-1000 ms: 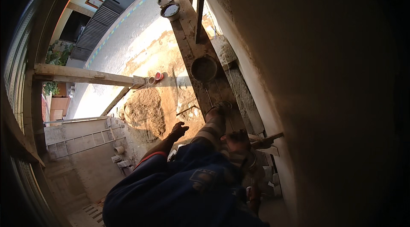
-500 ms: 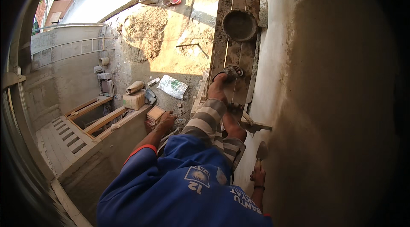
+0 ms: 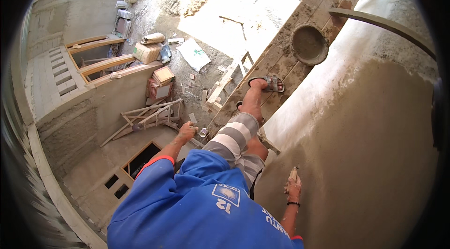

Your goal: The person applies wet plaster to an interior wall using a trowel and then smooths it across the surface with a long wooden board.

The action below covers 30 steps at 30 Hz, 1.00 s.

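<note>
A wooden tool handle point(image 3: 294, 174) is gripped in the right hand point(image 3: 293, 188) at lower right; its blade cannot be made out. Whether anything is held in the curled left hand point(image 3: 188, 132), centre-left, cannot be told. The wall point(image 3: 365, 164) at right is apparently coated smooth lower down; rougher, patchy surface is left at upper right, beyond the basin point(image 3: 322, 57).

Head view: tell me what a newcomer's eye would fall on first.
First, the bright blue shirt filling the lower middle. Next, the round, crusted basin on the plank walkway at upper right. Then the right hand, its fingers around a pale tool handle, before the broad grey-brown wall at right.
</note>
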Each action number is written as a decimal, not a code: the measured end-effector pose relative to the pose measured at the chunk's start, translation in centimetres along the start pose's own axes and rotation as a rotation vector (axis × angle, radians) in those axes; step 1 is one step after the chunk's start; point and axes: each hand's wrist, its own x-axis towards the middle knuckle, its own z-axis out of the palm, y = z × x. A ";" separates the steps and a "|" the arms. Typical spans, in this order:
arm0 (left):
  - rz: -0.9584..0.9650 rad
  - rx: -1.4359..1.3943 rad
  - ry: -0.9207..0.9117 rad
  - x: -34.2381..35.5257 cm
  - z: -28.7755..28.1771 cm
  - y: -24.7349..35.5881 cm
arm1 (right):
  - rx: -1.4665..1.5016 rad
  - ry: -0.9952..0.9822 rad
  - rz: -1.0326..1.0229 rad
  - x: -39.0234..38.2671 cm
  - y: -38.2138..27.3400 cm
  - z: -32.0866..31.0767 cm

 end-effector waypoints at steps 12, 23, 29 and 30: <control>-0.045 -0.173 0.057 -0.6 1.5 -1.2 | -0.083 -0.047 -0.053 1.4 -7.9 -0.1; 0.159 0.025 -0.146 12.2 9.3 14.9 | -0.058 -0.020 -0.013 3.9 -3.1 3.0; 0.529 0.276 -0.278 22.6 21.2 29.2 | 0.076 0.033 0.146 7.9 -0.9 7.3; 0.586 0.347 -0.220 24.7 23.3 31.2 | 0.079 0.065 0.093 10.0 -0.8 7.9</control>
